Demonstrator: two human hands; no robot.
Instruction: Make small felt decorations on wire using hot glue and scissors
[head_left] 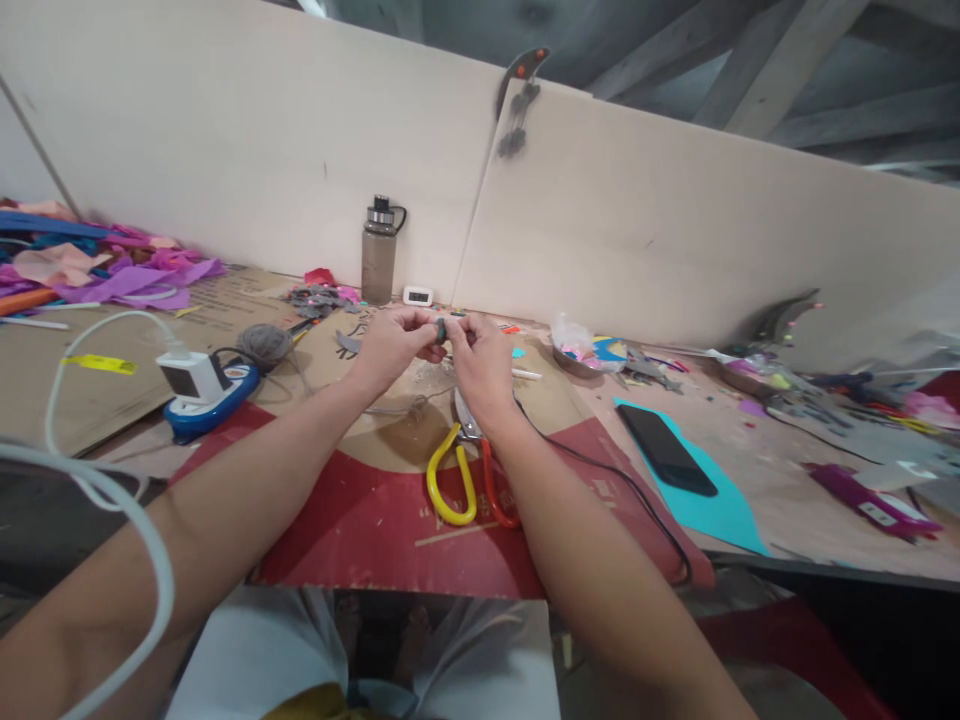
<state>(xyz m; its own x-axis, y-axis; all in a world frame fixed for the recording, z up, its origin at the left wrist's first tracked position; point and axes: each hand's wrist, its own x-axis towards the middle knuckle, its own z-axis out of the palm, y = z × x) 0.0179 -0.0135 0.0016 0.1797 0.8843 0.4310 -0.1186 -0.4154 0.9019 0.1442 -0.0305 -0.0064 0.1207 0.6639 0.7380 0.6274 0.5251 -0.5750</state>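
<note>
Between my fingertips is a small dark grey-green piece [441, 331], too small to name. My left hand [397, 345] pinches it from the left. From the other side my right hand [480, 362] grips it with thumb and fingers, both hands raised over the cardboard. Scissors [452, 478] with one yellow and one red handle lie below my right wrist, their blades partly hidden. A strand of grey yarn [397, 409] runs across the cardboard beneath my hands, near a ball of grey yarn [264, 344] on the left.
A water bottle [379, 255] and small white digital clock [418, 296] stand at the back. To the left are a blue power strip [211, 402] with a white charger and colourful scraps [112, 265]. On the right, a phone [666, 448] lies on turquoise sheet, beyond it a bowl [577, 364].
</note>
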